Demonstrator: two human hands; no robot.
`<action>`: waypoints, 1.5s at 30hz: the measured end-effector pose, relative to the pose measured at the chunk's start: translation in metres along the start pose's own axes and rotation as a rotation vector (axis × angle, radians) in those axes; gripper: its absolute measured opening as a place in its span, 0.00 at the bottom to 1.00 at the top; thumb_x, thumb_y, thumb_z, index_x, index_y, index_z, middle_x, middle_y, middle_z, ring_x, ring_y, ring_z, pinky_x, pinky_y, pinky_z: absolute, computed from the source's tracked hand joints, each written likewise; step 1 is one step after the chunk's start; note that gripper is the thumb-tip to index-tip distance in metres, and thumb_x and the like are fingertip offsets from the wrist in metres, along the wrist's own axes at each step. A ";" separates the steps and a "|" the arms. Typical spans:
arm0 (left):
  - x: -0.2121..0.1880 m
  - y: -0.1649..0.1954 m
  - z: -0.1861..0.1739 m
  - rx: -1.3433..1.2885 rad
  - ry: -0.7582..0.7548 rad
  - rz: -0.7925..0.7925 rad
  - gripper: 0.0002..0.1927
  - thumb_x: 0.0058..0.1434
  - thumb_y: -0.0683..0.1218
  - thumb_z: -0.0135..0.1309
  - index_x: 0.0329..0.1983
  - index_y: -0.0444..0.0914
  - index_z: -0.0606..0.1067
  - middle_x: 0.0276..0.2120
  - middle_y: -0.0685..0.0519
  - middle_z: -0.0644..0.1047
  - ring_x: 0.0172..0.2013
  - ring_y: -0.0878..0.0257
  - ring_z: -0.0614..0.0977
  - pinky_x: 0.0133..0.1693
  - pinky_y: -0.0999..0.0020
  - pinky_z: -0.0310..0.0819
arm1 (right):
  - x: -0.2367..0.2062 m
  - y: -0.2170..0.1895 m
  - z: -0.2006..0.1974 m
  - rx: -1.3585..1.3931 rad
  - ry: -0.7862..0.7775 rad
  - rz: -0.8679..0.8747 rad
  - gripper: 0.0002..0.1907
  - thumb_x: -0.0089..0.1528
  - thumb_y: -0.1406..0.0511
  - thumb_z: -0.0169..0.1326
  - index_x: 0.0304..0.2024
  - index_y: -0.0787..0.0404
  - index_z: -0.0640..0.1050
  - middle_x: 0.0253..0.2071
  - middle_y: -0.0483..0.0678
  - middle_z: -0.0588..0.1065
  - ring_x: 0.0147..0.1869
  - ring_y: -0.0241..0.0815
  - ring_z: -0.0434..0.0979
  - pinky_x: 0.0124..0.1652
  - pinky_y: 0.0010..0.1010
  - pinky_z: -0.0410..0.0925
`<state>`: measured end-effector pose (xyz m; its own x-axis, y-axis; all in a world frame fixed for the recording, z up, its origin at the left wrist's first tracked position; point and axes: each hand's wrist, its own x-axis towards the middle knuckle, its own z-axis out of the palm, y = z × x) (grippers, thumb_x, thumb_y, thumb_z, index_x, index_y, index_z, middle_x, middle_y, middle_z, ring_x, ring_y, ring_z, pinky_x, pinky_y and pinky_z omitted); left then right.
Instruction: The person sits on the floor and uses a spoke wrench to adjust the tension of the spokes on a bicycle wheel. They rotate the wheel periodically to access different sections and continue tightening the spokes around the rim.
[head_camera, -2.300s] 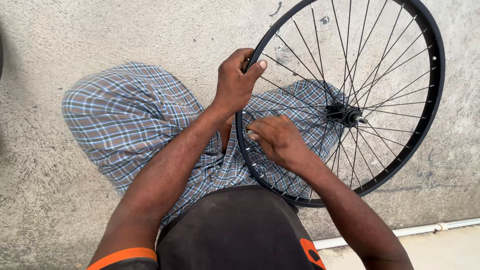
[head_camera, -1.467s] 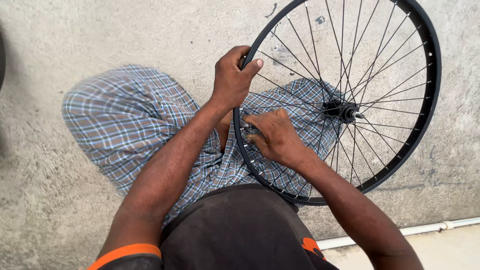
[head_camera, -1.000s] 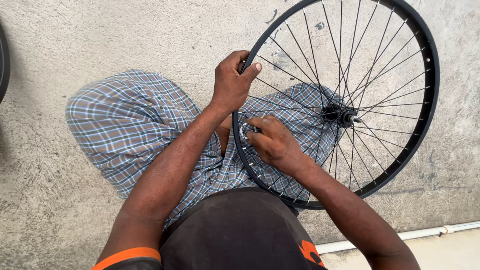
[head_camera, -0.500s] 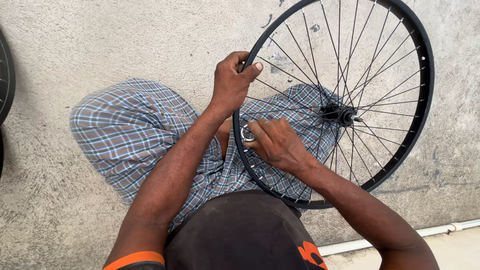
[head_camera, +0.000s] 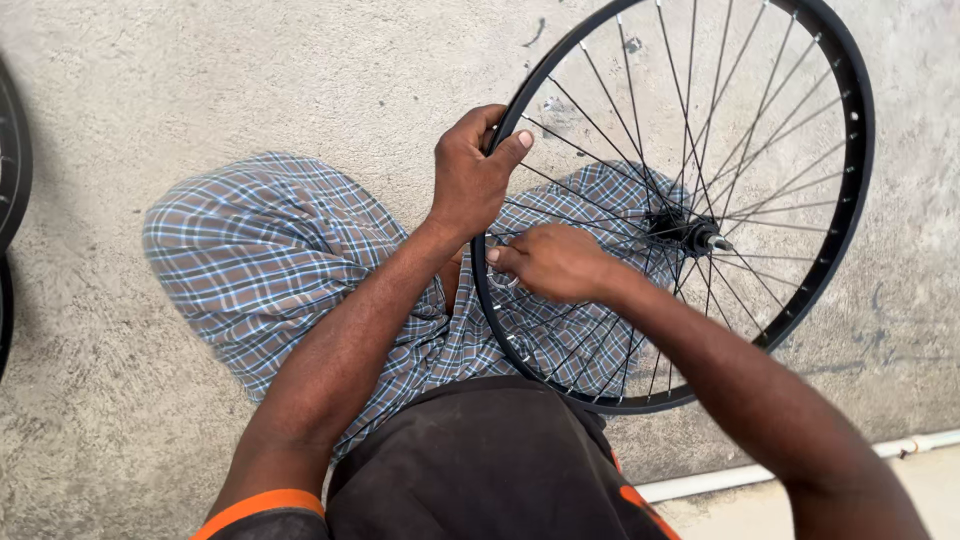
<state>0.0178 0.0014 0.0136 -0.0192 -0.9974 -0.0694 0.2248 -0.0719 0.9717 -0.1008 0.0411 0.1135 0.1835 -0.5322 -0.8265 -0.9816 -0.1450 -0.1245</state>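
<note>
Black wheel rim (head_camera: 856, 150) stands upright over lap, right of centre. Left hand (head_camera: 470, 180) clamps rim w/ closed grip; right hand (head_camera: 555, 262) pinches small tool (head_camera: 500, 280) near-left spokes. Steady rim, turn gently.

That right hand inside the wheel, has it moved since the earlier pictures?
Barely. The right hand stays among the spokes just inside the black rim, left of the hub, its fingertips only edging closer to the rim.
</note>
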 end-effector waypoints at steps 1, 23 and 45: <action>0.000 0.001 -0.001 0.005 -0.008 0.017 0.18 0.67 0.47 0.60 0.52 0.30 0.77 0.24 0.61 0.69 0.24 0.75 0.67 0.24 0.75 0.59 | 0.002 -0.003 -0.005 0.004 -0.046 0.037 0.33 0.71 0.45 0.35 0.28 0.58 0.79 0.24 0.48 0.75 0.31 0.45 0.77 0.36 0.47 0.68; 0.009 -0.003 -0.007 0.041 0.026 -0.024 0.18 0.67 0.48 0.60 0.52 0.30 0.77 0.24 0.60 0.70 0.23 0.75 0.66 0.24 0.75 0.60 | -0.006 0.024 0.038 -0.360 0.607 -0.603 0.20 0.71 0.52 0.51 0.46 0.63 0.78 0.31 0.48 0.72 0.34 0.44 0.72 0.35 0.42 0.67; 0.010 0.003 -0.005 0.035 0.031 0.015 0.16 0.68 0.47 0.61 0.52 0.30 0.77 0.24 0.60 0.71 0.24 0.75 0.67 0.24 0.75 0.61 | -0.019 0.033 0.039 -0.448 0.760 -0.798 0.20 0.63 0.67 0.54 0.58 0.64 0.74 0.52 0.59 0.77 0.40 0.43 0.78 0.38 0.39 0.68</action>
<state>0.0234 -0.0087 0.0144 0.0137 -0.9980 -0.0611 0.1907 -0.0574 0.9800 -0.1385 0.0794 0.1034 0.8672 -0.4957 -0.0465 -0.4973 -0.8581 -0.1278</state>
